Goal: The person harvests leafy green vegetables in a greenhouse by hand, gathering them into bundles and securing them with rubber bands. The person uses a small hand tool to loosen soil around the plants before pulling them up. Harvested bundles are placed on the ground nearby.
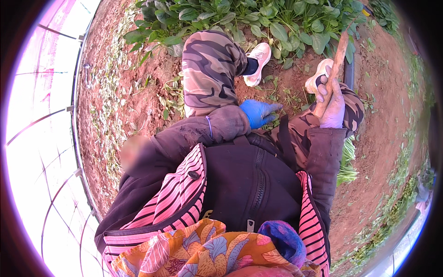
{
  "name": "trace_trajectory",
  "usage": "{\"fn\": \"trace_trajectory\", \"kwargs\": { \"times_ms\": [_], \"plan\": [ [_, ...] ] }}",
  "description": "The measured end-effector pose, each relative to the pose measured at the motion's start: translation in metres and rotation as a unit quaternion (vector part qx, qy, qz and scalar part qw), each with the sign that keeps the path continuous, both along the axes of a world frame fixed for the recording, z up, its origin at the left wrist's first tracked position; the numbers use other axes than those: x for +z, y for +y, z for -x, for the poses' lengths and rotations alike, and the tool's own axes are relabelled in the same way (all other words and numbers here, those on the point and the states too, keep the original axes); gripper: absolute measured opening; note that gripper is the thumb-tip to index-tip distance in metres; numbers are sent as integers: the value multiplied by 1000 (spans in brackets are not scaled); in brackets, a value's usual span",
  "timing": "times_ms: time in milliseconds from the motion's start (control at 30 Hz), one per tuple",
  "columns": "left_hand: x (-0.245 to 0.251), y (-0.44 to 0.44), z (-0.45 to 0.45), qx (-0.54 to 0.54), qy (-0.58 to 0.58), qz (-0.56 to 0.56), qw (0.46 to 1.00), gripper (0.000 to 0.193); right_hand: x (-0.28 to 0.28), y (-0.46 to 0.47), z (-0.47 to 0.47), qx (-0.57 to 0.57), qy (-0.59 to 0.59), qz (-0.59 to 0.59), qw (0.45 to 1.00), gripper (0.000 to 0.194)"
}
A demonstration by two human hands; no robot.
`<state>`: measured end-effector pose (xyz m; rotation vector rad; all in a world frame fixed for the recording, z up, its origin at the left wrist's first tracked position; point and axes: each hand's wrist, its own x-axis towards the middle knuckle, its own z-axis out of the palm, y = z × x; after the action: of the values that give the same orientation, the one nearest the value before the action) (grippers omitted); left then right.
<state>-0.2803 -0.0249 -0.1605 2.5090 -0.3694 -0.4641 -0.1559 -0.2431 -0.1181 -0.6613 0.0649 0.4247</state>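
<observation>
My left hand (pixel 258 113), in a blue glove, is low between my bent legs. Its fingers point right over small plants on the soil, slightly apart, with nothing visible in them. A pale, soil-stained glove covers my right hand (pixel 332 100), which is closed around a long wooden handle (pixel 338 59) above my right knee. The handle slants up and right, and a thin dark tip extends from its far end. Leafy green plants, like spinach (pixel 278 31), grow densely beyond my shoes. Cut or loose leaves (pixel 169 97) lie on the reddish soil by my left leg.
A bundle of green stems (pixel 347 162) lies on the ground beside my right hip. A dark pipe-like strip (pixel 349 74) runs past my right shoe. Plastic sheeting on curved ribs (pixel 57 116) walls the left side. A small yellow-and-black object (pixel 365 12) sits near the plants at upper right.
</observation>
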Motion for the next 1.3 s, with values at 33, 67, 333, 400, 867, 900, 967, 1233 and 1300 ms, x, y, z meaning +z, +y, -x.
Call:
{"fn": "trace_trajectory", "kwargs": {
  "times_ms": [33,67,333,400,867,900,967,1233,1300],
  "plan": [
    [0,0,-1,6,-8,12,1000,49,0,0,1,1,-3,-13,1000,49],
    [1,-1,-1,15,-38,37,998,48,1,-1,1,3,1,-32,999,43],
    [9,1,1,38,-21,40,998,46,-14,-25,8,-48,21,68,996,44],
    [7,0,0,39,-33,38,998,45,-18,-30,10,-37,-3,84,996,48],
    [-41,15,-2,-59,185,-106,975,34,22,-15,-11,-50,-13,131,990,48],
    [-50,19,1,-65,203,-99,972,34,32,-15,-20,-50,-15,147,988,48],
    [-71,21,-2,-73,243,-84,964,34,46,-9,-47,-50,-19,171,984,49],
    [-133,8,-22,-91,400,-14,912,34,42,30,-154,-41,12,196,980,51],
    [-143,9,-21,-93,435,-1,896,35,34,36,-174,1,29,128,991,50]
  ]
}}
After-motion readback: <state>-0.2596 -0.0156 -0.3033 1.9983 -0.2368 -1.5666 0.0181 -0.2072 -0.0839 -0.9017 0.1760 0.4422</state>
